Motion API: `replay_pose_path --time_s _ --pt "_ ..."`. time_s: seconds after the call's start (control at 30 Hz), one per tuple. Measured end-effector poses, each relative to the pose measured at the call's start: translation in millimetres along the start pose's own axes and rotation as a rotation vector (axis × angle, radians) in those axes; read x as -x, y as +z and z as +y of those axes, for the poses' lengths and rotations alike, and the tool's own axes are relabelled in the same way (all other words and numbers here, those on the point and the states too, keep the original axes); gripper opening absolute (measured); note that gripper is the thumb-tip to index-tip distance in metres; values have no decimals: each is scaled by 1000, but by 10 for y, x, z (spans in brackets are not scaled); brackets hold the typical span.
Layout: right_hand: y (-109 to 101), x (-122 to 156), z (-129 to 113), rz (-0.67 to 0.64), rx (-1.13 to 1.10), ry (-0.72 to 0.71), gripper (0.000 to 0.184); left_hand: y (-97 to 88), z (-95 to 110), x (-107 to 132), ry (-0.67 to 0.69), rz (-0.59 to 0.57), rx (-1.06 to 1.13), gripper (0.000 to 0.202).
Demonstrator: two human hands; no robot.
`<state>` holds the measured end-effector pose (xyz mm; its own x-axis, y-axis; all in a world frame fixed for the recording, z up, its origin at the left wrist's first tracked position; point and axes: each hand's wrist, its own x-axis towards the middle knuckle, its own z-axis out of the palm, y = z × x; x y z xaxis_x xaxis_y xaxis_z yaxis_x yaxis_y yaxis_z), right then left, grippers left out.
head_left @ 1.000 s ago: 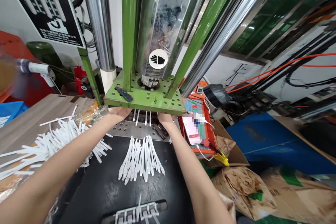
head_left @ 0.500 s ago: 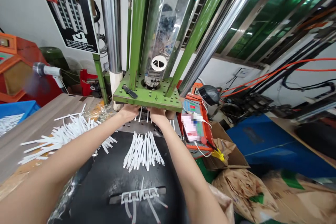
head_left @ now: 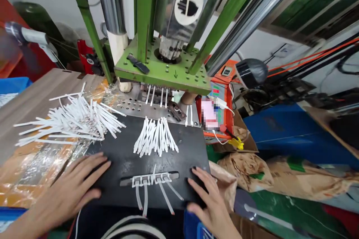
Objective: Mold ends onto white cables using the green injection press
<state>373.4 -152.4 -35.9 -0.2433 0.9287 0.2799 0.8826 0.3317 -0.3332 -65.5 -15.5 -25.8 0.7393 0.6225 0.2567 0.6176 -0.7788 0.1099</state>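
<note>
Both hands have come back out from under the green perforated steel press plate [head_left: 165, 71] and dropped to the near end of the bench. My left hand [head_left: 74, 190] now lies palm down, fingers spread, on the near left corner of the flat black work slab [head_left: 117, 157]. My right hand [head_left: 209, 198] is open too, fingers splayed and fingertips pressing the slab's near right edge. Neither pinches anything.

Between them sits the narrow grey slotted bar [head_left: 153, 178] with white plastic strips clipped in it. Its long axis runs left to right, the strip tails trail toward me, and it is near both sets of fingertips but touches neither. I can't call either hand nearer.

Beyond it lies bare black surface, then the fanned bundle of white strips [head_left: 155, 140], well clear. The slab's right edge drops off to crumpled brown paper sacks [head_left: 244, 168]. To the left, a loose heap of white strips [head_left: 75, 121] covers the wooden tabletop [head_left: 30, 97].
</note>
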Motion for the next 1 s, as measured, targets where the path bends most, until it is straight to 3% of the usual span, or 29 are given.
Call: replay_pose_path --time_s 0.1,0.27,0.57,0.8,1.0 --pt "53 190 -143 -101 172 -8 65 -32 186 299 -71 -34 -43 62" --pt "178 156 -185 -113 295 50 89 0 254 249 -138 -76 -71 80" --pt "150 114 -241 -103 273 90 86 -52 259 272 -171 -124 -22 78" --pt "150 127 -216 -123 271 79 82 5 53 341 75 -143 -181 72" --pt "121 80 -249 -109 252 96 76 -38 110 345 -52 -204 -89 68"
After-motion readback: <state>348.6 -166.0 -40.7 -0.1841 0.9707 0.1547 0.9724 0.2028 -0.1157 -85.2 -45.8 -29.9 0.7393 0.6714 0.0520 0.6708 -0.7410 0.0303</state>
